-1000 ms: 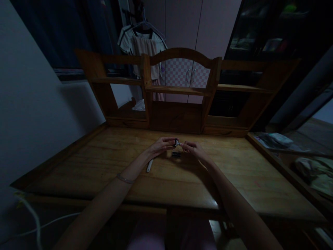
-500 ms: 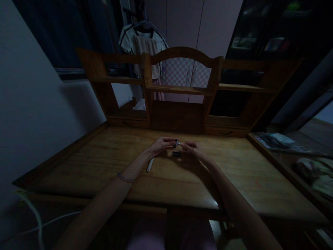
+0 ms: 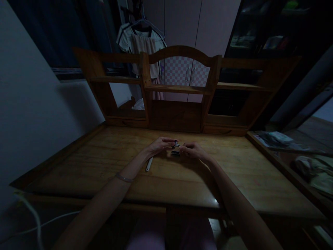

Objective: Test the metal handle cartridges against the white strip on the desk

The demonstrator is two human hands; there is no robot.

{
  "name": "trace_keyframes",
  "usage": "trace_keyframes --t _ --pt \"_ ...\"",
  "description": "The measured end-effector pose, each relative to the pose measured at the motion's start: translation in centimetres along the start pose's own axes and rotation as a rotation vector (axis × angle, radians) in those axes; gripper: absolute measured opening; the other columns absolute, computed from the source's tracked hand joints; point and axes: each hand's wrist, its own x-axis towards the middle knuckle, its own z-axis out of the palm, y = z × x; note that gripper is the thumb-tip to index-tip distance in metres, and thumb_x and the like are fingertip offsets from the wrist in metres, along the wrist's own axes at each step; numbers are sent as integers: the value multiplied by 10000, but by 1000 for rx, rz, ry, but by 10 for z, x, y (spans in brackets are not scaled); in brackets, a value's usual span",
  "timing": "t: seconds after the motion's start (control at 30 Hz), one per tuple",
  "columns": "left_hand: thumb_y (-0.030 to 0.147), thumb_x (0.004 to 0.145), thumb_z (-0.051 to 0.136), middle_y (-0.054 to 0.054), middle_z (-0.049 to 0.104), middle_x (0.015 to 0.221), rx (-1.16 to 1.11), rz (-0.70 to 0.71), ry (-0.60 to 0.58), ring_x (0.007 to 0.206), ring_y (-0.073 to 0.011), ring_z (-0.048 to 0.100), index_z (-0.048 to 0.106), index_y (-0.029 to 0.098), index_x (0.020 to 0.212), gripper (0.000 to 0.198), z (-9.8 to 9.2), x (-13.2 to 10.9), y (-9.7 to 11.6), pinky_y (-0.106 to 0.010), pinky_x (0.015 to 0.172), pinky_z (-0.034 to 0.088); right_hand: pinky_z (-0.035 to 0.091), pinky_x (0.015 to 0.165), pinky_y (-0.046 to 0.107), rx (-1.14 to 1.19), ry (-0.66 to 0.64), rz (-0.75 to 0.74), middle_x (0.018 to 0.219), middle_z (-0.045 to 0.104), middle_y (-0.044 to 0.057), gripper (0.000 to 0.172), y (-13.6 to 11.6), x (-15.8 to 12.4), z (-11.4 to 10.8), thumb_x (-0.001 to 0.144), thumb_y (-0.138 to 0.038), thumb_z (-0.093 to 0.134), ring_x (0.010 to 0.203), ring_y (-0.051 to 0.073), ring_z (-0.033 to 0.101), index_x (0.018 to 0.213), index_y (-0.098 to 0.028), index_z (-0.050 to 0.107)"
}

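Note:
Between my fingertips, over the middle of the wooden desk, is a small shiny metal piece (image 3: 176, 144) with a dark part on top. My left hand (image 3: 160, 144) pinches it from the left. The fingers of my right hand (image 3: 191, 150) are closed at its right side; whether they grip it or something tiny is too small to tell. Just below the piece, a small dark flat object (image 3: 175, 153) lies on the desk. A thin white handle-like strip (image 3: 149, 164) lies under and in front of my left wrist.
The wooden desk (image 3: 104, 173) has a shelf unit (image 3: 177, 89) along its back edge. A white cable (image 3: 36, 217) hangs at the lower left. Papers and a cloth bundle (image 3: 312, 170) are beyond the desk's right edge.
My right hand's fingers have closed in more and shifted slightly down beside the metal piece. My left hand stays in place around it. The whole view has shifted slightly.

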Motion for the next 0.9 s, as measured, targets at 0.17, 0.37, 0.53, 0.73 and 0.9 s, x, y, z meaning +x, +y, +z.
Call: trace_keyframes --t 0.17,0.37,0.53,0.73,0.9 --pt "307 643 793 -102 706 968 -16 -12 -16 891 -185 634 691 141 1041 443 1 -1 0 -313 834 466 259 434 206 -14 -3 7 566 453 -34 525 0 -1 -1 738 -642 550 490 75 370 753 -129 661" --pt "318 638 795 -100 703 986 -13 11 20 862 -171 640 690 141 1042 453 3 2 -2 -297 813 477 277 457 208 -30 9 -34 576 477 -29 498 1 0 -3 751 -621 545 510 84 401 719 -133 640" --pt "319 652 786 -111 680 1060 15 16 54 892 -173 629 685 149 1055 449 5 3 -3 -281 794 484 308 500 220 -59 76 -94 611 521 -13 511 1 1 -1 752 -628 536 561 104 436 723 -132 656" --pt "316 648 789 -116 678 1068 4 15 50 898 -179 634 685 145 1042 442 3 4 -4 -308 832 479 304 502 223 -61 104 -48 595 526 -7 538 -2 1 0 769 -645 503 558 109 444 706 -129 643" --pt "295 689 763 -106 683 1043 -30 24 -23 911 -174 632 665 141 1075 428 3 3 -3 -326 873 467 283 488 227 -34 83 -27 576 503 -18 508 -6 -3 0 764 -627 525 543 103 424 676 -135 616"
